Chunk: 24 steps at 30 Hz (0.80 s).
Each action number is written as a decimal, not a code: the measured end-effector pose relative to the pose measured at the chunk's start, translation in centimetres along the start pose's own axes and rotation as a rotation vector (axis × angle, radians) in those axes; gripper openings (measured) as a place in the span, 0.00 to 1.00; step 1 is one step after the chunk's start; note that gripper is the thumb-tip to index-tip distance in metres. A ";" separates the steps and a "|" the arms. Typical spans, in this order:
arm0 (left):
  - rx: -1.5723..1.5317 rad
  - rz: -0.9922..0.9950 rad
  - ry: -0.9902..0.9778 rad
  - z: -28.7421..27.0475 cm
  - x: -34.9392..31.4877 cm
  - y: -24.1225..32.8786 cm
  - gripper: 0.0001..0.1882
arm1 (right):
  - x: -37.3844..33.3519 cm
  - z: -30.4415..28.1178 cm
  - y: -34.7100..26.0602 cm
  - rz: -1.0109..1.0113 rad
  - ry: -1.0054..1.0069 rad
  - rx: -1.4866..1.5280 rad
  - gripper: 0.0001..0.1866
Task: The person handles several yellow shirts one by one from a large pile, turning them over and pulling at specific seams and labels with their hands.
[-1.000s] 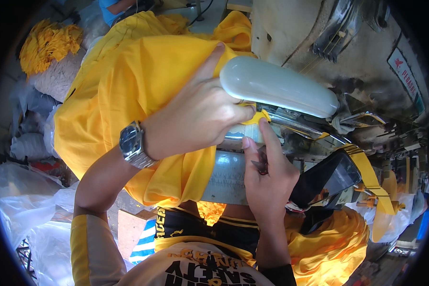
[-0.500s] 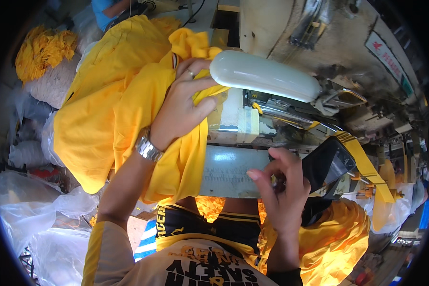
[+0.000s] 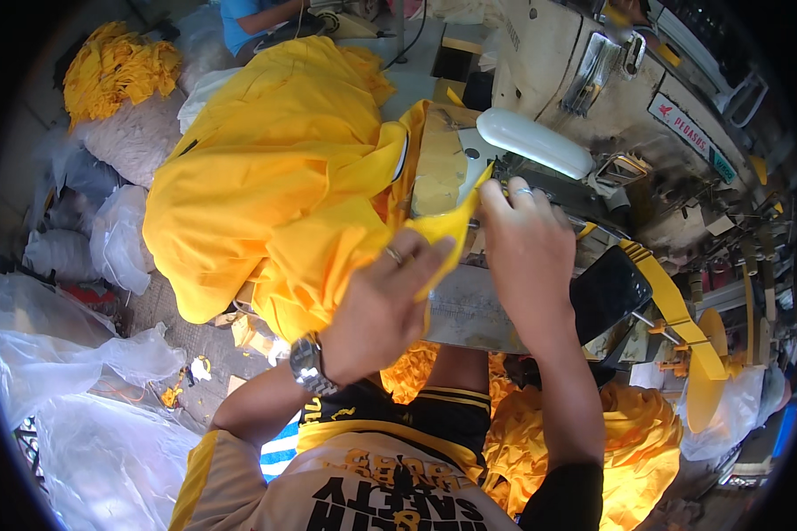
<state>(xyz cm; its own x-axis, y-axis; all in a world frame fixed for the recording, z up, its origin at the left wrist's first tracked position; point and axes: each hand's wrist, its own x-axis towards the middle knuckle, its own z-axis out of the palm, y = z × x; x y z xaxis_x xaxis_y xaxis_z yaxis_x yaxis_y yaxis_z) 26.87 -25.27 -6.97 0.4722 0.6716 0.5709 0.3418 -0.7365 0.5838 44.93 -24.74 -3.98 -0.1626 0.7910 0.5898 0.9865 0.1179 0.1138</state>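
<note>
A large heap of yellow fabric [image 3: 257,195] with a striped trim at its right edge lies to the left of a sewing machine [image 3: 593,106]. My left hand [image 3: 385,292] is closed on its near edge, with the fabric pulled taut toward the machine. My right hand [image 3: 527,243] is bent over the machine bed, fingers curled at the raised tip of that fabric; the fingertips are partly hidden. A pale, rounded machine guard [image 3: 536,142] sits just beyond my right hand. Below both hands is a metal plate with ruler marks [image 3: 469,305].
A dark phone [image 3: 611,292] stands right of my right forearm, beside a yellow strip [image 3: 673,305] running over a guide. More yellow fabric [image 3: 584,451] is piled at my right side. Clear plastic bags [image 3: 106,460] lie at left. Another person's blue sleeve [image 3: 243,22] shows at the far left.
My left hand has come nearer and grips the fabric edge instead of lying on the heap. My right hand has moved up and forward from beside the phone to the machine bed.
</note>
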 end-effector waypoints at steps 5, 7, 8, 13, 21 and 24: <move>0.039 0.221 -0.079 -0.7 0.4 1.8 0.19 | 0.8 1.1 0.9 -0.107 0.004 0.166 0.10; 0.013 0.305 -0.021 -3.2 2.7 -0.8 0.12 | -0.8 -0.2 0.4 0.049 0.095 0.394 0.10; 0.185 0.260 -0.012 -4.5 4.2 -1.3 0.11 | -1.9 -0.9 0.3 0.129 0.139 0.504 0.10; 0.046 0.528 -0.397 -3.7 5.4 -5.4 0.15 | -10.4 1.0 -4.6 0.382 -0.290 0.681 0.29; 0.672 0.395 -0.960 -2.5 4.8 -6.0 0.12 | -18.7 -16.7 2.6 0.449 -0.274 0.413 0.20; 0.555 0.499 -0.738 -1.8 5.0 -6.0 0.12 | -24.0 -27.5 8.7 0.590 -0.156 -0.365 0.15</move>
<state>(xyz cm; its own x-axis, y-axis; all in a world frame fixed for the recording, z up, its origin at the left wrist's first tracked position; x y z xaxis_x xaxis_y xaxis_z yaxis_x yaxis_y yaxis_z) 25.73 -17.39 -6.62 0.9766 0.2030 0.0714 0.2081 -0.9753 -0.0742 56.81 -59.23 4.78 0.4287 0.7409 0.5170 0.8347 -0.5438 0.0871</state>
